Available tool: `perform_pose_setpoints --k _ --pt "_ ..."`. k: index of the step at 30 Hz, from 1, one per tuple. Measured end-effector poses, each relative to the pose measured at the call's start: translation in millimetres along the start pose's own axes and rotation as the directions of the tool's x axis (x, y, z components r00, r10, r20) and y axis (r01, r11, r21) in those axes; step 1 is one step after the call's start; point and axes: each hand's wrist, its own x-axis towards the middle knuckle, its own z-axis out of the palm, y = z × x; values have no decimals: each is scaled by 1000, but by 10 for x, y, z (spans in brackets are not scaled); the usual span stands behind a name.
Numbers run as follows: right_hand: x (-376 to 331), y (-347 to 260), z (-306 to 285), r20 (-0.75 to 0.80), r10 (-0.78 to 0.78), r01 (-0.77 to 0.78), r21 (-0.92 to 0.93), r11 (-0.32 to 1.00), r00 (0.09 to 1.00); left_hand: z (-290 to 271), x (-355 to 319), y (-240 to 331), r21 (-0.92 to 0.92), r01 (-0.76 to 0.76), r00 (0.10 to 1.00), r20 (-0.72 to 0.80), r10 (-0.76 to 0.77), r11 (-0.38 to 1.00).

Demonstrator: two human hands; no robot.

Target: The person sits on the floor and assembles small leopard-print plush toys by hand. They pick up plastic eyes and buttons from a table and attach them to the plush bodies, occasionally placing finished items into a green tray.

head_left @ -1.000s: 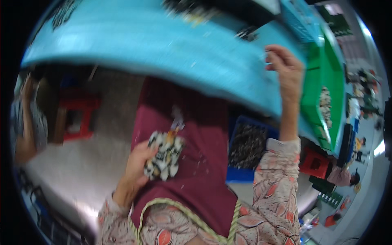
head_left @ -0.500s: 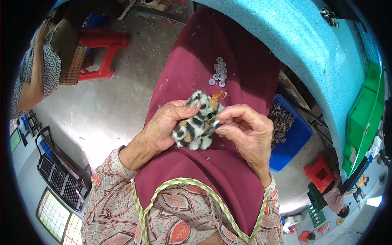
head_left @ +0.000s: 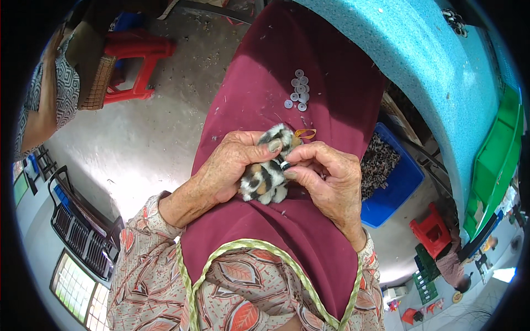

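A small plush toy with white, black and tan spotted fur lies over my lap. My left hand is wrapped round its left side, the thumb pressed on the fur near the top. My right hand is closed in a pinch at the toy's right side. At its fingertips shows a small black-and-white bit; whether it is part of the toy I cannot tell. An orange-yellow ribbon loop sticks out by the toy's top. Several translucent plastic washers lie loose on the maroon apron beyond the toy.
To the right stands a blue bin of small mottled pieces, below a curved turquoise tabletop holding a green tray. Red stools stand at the left, beside another person's arm. A smaller red stool is at the right.
My right hand has shifted slightly left, closing in on the toy. The toy has turned, and its black, yellow-ringed eye no longer shows. My left hand still holds it.
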Motion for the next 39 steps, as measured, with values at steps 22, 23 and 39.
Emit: perform_pose_setpoints --k 22,23,39 --pt "-175 259 162 -71 43 -49 -79 996 997 43 -91 -124 826 -496 777 286 561 266" --pt "-151 202 130 -8 63 -64 -55 996 998 29 -74 -140 823 -520 744 306 594 227" --pt "-32 162 6 294 -281 202 274 940 914 -36 -397 83 596 -770 313 664 679 -228"
